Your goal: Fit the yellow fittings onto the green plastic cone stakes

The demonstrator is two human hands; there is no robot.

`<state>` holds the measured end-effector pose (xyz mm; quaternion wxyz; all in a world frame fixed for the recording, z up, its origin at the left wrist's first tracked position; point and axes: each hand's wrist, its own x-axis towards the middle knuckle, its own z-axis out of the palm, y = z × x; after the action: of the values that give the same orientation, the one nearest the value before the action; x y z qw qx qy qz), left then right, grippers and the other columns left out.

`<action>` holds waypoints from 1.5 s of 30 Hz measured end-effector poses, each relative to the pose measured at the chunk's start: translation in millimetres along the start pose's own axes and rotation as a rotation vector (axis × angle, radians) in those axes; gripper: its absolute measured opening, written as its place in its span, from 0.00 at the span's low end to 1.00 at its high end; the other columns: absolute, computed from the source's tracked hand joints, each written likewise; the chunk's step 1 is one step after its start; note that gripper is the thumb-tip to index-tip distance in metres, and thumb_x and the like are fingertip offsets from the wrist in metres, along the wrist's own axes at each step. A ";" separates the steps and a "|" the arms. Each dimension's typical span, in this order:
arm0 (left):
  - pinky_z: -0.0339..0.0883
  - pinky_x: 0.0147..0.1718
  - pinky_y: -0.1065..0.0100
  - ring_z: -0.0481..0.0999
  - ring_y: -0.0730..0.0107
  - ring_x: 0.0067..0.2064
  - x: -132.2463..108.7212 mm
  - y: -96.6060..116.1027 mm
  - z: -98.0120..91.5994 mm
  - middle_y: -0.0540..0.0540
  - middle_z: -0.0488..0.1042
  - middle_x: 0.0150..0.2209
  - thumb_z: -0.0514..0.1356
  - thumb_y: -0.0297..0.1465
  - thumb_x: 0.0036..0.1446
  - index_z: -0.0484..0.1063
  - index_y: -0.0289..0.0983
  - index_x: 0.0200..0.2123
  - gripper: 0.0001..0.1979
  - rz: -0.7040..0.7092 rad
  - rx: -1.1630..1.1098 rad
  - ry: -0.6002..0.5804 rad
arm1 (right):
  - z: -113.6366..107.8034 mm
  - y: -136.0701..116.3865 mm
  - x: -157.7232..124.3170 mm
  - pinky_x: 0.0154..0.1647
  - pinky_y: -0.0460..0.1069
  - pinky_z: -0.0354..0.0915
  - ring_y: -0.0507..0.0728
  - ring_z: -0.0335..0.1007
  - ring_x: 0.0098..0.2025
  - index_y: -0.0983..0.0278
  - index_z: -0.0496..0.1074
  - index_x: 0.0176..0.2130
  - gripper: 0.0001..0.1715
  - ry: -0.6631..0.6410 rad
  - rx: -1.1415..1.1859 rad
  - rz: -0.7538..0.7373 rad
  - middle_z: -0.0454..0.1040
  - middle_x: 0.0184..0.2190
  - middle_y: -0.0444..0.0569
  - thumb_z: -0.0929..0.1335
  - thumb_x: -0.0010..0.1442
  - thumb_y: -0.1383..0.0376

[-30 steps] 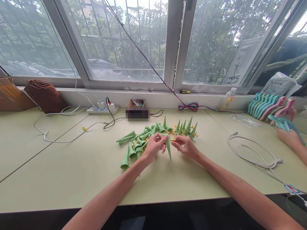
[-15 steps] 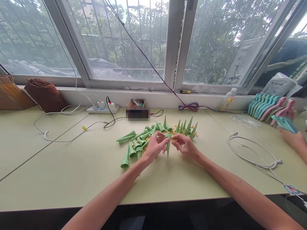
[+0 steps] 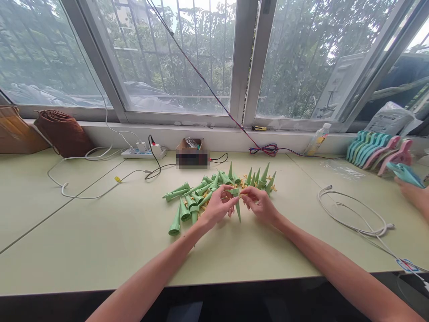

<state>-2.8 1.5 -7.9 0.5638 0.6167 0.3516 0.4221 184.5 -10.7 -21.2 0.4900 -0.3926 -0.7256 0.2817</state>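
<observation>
My left hand [image 3: 219, 206] is closed round the collar of a green plastic watering spike [image 3: 238, 212], whose tip points down and slightly right. At the collar's right side, my right hand [image 3: 259, 203] pinches a small yellow valve [image 3: 241, 195], largely covered by the fingertips. Whether the valve sits in the spike I cannot tell. Left of my left hand lies a heap of green spikes [image 3: 185, 211], some with yellow valves fitted. Behind my right hand, several spikes [image 3: 264, 175] stand point up among loose yellow valves [image 3: 274, 188].
A small box [image 3: 192, 156] and a power strip [image 3: 144, 154] stand at the back. Coiled white cable [image 3: 355, 210] lies at right. A bottle [image 3: 317, 139] and clothes hangers [image 3: 375, 150] are near the window. Another person's hand [image 3: 414, 192] holds a blue item at the right edge.
The spike in my left hand has tilted, its tip swinging to the right and its collar turning a little. The other person's hand has shifted right with the blue item.
</observation>
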 end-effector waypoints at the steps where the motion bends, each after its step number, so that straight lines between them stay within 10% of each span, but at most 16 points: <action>1: 0.64 0.18 0.73 0.70 0.77 0.21 0.0 0.0 -0.1 0.55 0.67 0.27 0.66 0.41 0.55 0.64 0.37 0.47 0.22 0.005 0.000 -0.002 | 0.0 -0.2 0.0 0.24 0.46 0.63 0.50 0.64 0.23 0.64 0.70 0.39 0.11 0.001 -0.006 0.001 0.67 0.25 0.43 0.66 0.66 0.58; 45: 0.62 0.15 0.75 0.70 0.76 0.22 -0.4 -0.1 1.5 0.53 0.66 0.30 0.64 0.42 0.56 0.62 0.38 0.45 0.20 0.059 0.124 0.021 | -0.4 3.6 1.2 0.23 0.47 0.65 0.51 0.65 0.22 0.63 0.70 0.39 0.14 -0.006 -0.005 0.011 0.69 0.27 0.45 0.65 0.67 0.55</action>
<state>-1.5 0.6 -8.1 0.5081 0.6561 0.3646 0.4224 185.7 -7.8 -23.3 0.4854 -0.3970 -0.7255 0.2837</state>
